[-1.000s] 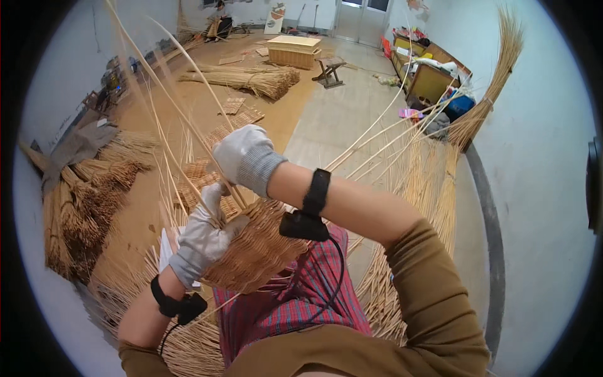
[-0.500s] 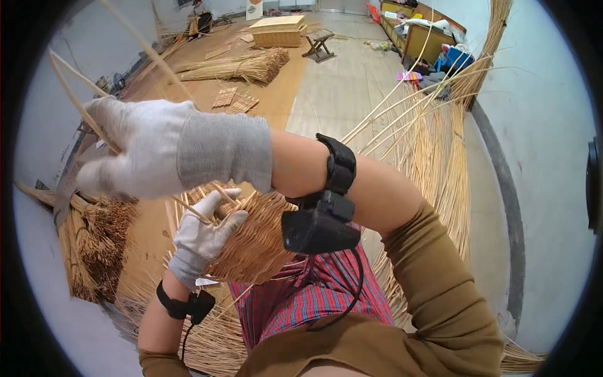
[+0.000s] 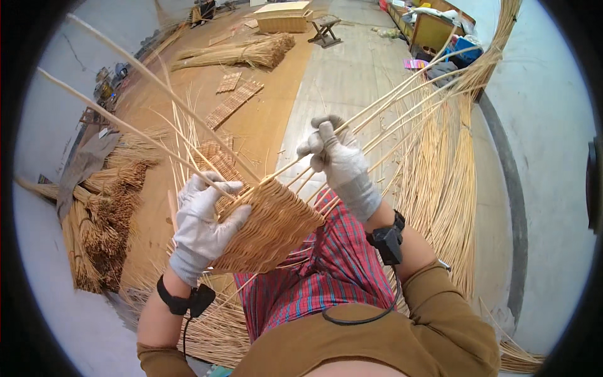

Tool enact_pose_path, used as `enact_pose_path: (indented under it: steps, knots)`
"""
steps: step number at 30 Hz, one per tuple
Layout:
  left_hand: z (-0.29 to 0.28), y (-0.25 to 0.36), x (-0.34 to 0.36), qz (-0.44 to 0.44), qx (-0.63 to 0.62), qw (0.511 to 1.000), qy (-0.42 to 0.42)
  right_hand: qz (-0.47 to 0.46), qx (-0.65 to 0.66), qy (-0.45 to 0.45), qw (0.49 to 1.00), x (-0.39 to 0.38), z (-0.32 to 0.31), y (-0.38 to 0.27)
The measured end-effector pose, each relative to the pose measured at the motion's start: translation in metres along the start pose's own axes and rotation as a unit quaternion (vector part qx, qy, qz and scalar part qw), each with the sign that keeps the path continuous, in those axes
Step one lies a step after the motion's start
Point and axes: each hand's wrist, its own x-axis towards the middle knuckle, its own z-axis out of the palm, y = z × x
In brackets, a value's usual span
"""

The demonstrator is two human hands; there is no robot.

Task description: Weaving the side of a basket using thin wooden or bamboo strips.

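A wicker panel (image 3: 270, 226) of tightly woven tan rods rests tilted over my lap. My left hand (image 3: 206, 217), in a white glove, grips its upper left edge and the rods there, thumb pressed on the weave. Two long rods (image 3: 135, 129) stick out from that edge toward the upper left. Several more rods (image 3: 308, 182) stretch out from the panel's right edge toward the right. Among them is my gloved right hand (image 3: 339, 154), its fingers curled round a willow rod near the panel's upper corner. Part of its grip is hidden behind the fingers.
Long loose rods (image 3: 433, 188) lie along the right wall. Bundles (image 3: 100, 232) are stacked at the left, another bundle (image 3: 242, 53) lies farther off. Flat woven pieces (image 3: 235, 103), a woven box (image 3: 282, 17) and a small folding stool (image 3: 325, 32) are on the floor ahead.
My right hand has swung from the far left, across the panel, to its right side. It let go of the rods at the left. My left hand stays on the panel.
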Motion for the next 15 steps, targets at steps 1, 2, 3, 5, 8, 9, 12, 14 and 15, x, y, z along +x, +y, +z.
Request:
enact_pose_path:
  steps: [1, 2, 3, 5, 8, 9, 12, 14, 15]
  knots:
    - [0.000, 0.001, 0.005, 0.024, 0.019, 0.999, 0.016, -0.026, 0.009, -0.022, 0.999, 0.000, 0.003, -0.002]
    - [0.001, 0.002, 0.009, 0.047, 0.054, 0.997, 0.034, -0.023, 0.035, -0.023, 0.999, -0.003, 0.006, -0.002]
    - [0.003, 0.002, 0.014, 0.047, 0.037, 0.997, 0.040, 0.003, 0.016, -0.010, 1.000, -0.004, 0.008, -0.005]
    - [0.009, 0.001, 0.023, -0.078, -0.094, 0.985, -0.122, -0.008, 0.061, 0.014, 0.998, -0.007, 0.010, -0.007]
    - [0.014, 0.002, 0.025, -0.087, -0.141, 0.981, -0.104, -0.057, 0.051, -0.005, 0.997, -0.011, 0.012, -0.006]
    - [0.016, 0.002, 0.023, -0.079, -0.178, 0.978, -0.080, -0.068, 0.040, -0.004, 0.997, -0.015, 0.014, -0.004]
    - [0.017, 0.000, 0.022, -0.072, -0.115, 0.986, -0.093, -0.116, -0.045, 0.015, 0.992, -0.039, 0.026, -0.006]
    - [0.018, -0.001, 0.022, -0.045, -0.063, 0.993, -0.085, -0.199, -0.100, -0.088, 0.971, -0.061, 0.036, -0.013]
    - [0.019, -0.003, 0.024, 0.043, -0.010, 0.997, -0.068, -0.269, -0.153, -0.197, 0.930, -0.068, 0.040, -0.020]
